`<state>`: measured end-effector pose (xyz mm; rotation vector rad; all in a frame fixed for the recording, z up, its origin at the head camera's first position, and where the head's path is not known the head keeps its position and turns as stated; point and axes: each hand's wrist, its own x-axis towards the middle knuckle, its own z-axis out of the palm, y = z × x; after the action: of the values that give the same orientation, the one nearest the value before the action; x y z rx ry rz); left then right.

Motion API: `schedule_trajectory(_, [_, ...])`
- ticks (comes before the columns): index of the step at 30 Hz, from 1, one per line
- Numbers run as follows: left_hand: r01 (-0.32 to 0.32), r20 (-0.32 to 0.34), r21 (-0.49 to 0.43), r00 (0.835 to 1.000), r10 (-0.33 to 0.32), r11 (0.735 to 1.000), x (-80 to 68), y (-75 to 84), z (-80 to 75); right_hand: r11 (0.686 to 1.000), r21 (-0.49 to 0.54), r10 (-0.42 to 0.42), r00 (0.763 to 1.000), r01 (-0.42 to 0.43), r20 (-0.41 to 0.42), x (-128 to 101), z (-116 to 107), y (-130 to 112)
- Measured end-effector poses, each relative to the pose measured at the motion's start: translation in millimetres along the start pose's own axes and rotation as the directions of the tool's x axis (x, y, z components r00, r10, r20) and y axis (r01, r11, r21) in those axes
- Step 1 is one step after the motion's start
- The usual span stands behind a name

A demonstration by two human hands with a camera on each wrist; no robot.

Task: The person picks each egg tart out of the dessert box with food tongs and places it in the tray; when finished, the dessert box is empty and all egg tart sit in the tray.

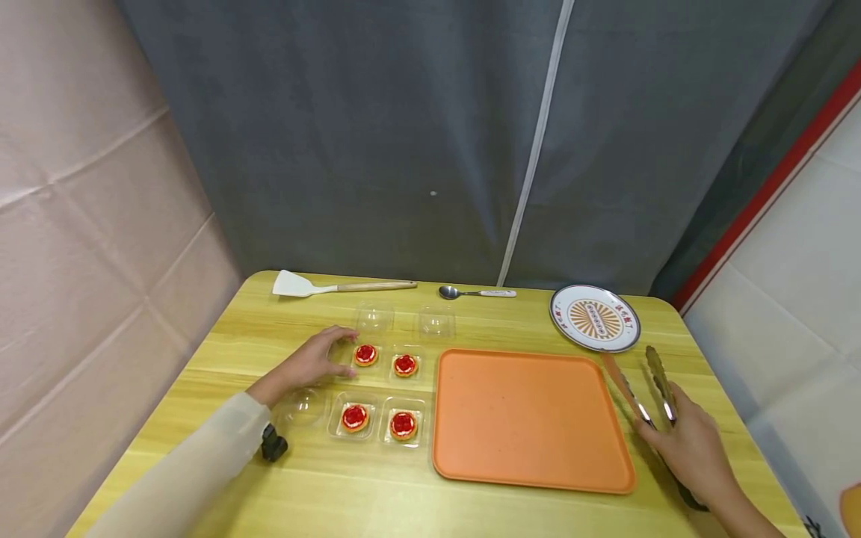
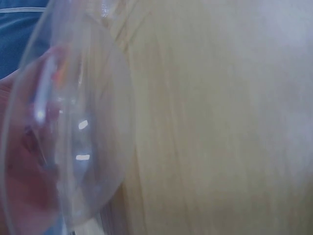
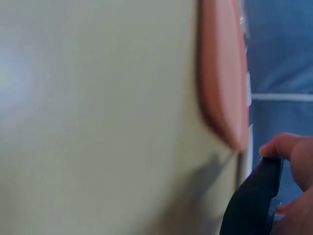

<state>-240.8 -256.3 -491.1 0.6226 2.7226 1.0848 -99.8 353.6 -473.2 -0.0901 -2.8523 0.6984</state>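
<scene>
My left hand [image 1: 312, 365] is at a clear plastic container holding a red-topped tart [image 1: 366, 355], fingertips at its far side and thumb at its near side. Three similar tarts, such as the nearest right one [image 1: 403, 425], sit in containers beside it. A clear domed lid [image 1: 304, 406] lies by my left wrist and fills part of the left wrist view. At the right, my right hand [image 1: 693, 441] grips metal tongs [image 1: 659, 381] with black handles [image 3: 254, 196]; their arms are spread, with nothing between the tips.
An orange tray [image 1: 531, 418] lies between my hands. Two clear lids [image 1: 436, 322] are behind the tarts. Along the back edge are a white spatula [image 1: 292, 285], a spoon [image 1: 451, 292] and a patterned plate [image 1: 595, 318]. A dark curtain [image 1: 377, 149] hangs behind the table.
</scene>
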Motion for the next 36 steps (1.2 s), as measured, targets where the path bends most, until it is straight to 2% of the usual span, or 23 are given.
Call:
schedule_trajectory(3, [-0.004, -0.002, 0.003, 1.0, 0.004, 1.0, -0.1, -0.3, 0.2, 1.0, 0.016, 0.015, 0.995, -0.017, 0.102, 6.9, -5.7, -20.9])
schedule_trajectory(6, [-0.006, -0.005, 0.007, 1.0, 0.006, 1.0, -0.2, 0.3, 0.0, 0.997, 0.074, -0.014, 0.979, -0.001, 0.204, 14.3, -6.5, -43.9])
schedule_trajectory(11, [-0.005, -0.002, 0.008, 1.0, 0.005, 1.0, -0.5, 2.9, -0.6, 0.962, 0.243, -0.186, 0.949, 0.123, 0.254, 27.9, 8.8, -78.1])
schedule_trajectory(14, [-0.003, 0.005, 0.004, 1.0, 0.003, 1.0, -0.2, 1.9, -0.3, 0.925, 0.294, -0.316, 0.916, 0.24, 0.246, 36.8, 21.0, -99.5])
schedule_trajectory(18, [0.004, 0.013, 0.001, 1.0, -0.004, 1.0, 0.4, 0.0, -0.5, 0.899, 0.28, -0.41, 0.87, 0.335, 0.275, 48.2, 36.5, -132.6])
schedule_trajectory(23, [0.003, 0.021, -0.005, 1.0, -0.003, 1.0, 0.9, -1.5, -0.9, 0.899, 0.246, -0.431, 0.836, 0.363, 0.339, 60.1, 59.8, -173.8])
schedule_trajectory(28, [-0.001, 0.027, -0.011, 1.0, 0.001, 1.0, 0.6, -1.5, -1.0, 0.88, 0.163, -0.474, 0.806, 0.446, 0.355, 74.0, 80.8, -209.7])
schedule_trajectory(31, [0.001, 0.03, -0.017, 1.0, -0.001, 1.0, 0.0, -0.4, -1.3, 0.855, 0.111, -0.511, 0.782, 0.507, 0.357, 83.4, 90.4, -230.0])
schedule_trajectory(36, [0.005, 0.033, -0.04, 0.999, -0.004, 0.999, -0.8, 0.8, -1.9, 0.8, 0.04, -0.563, 0.726, 0.598, 0.395, 95.9, 102.4, -261.2])
